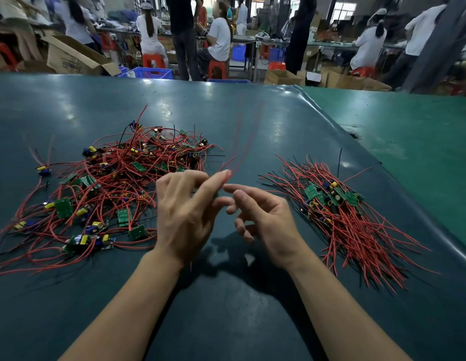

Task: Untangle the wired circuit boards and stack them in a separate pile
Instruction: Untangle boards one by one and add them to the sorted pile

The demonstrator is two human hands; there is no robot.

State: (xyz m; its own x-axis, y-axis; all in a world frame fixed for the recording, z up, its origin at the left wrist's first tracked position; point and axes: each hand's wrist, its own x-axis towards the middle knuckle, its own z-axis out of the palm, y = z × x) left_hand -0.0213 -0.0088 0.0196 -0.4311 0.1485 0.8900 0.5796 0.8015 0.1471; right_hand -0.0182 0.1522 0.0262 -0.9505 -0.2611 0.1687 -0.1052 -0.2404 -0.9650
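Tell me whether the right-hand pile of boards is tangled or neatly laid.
Neatly laid: in the right pile the red wires run roughly parallel and the green boards sit bunched together.

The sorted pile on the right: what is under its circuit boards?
Under the circuit boards of the sorted pile lie red wires and a few black ones, fanned over the dark green table mat. Any lower boards are covered.

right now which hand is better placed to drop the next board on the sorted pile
Right hand: it sits beside the stacked pile on its side of the table. The left hand borders the tangled pile, better for picking from it.
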